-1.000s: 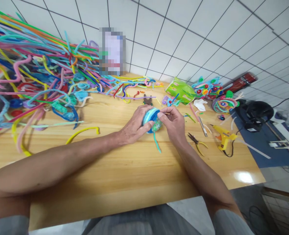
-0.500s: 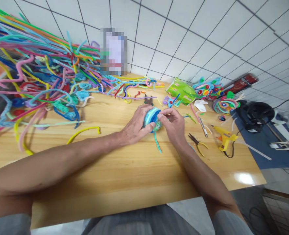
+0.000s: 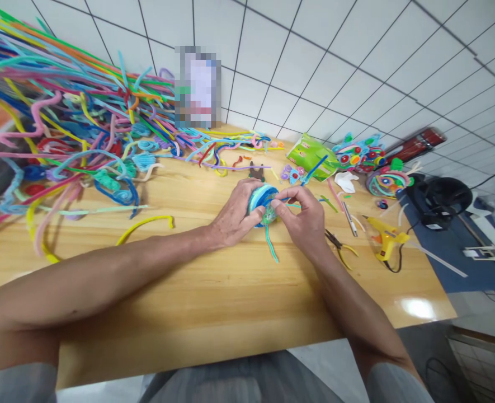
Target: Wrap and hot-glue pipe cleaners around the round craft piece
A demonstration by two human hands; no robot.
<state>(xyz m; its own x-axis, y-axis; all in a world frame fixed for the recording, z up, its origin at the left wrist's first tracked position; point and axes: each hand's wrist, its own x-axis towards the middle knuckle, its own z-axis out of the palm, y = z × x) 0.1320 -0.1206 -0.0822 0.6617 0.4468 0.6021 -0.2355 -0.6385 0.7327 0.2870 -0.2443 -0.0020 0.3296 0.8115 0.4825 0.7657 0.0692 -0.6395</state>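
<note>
Curling around the left side of the round blue-and-teal coil (image 3: 259, 197), the left hand (image 3: 237, 215) holds it near the middle of the wooden table (image 3: 213, 302), thumb across its front. At the coil's three o'clock, the right hand (image 3: 302, 218) sets bent thumb and index finger against the edge; I cannot tell whether they pinch a strand. A turquoise tail (image 3: 272, 245) hangs at six. From the coil, the pliers (image 3: 343, 251) lie toward four, the green packet (image 3: 312, 154) toward two, and a yellow stem (image 3: 142, 225) toward nine.
</note>
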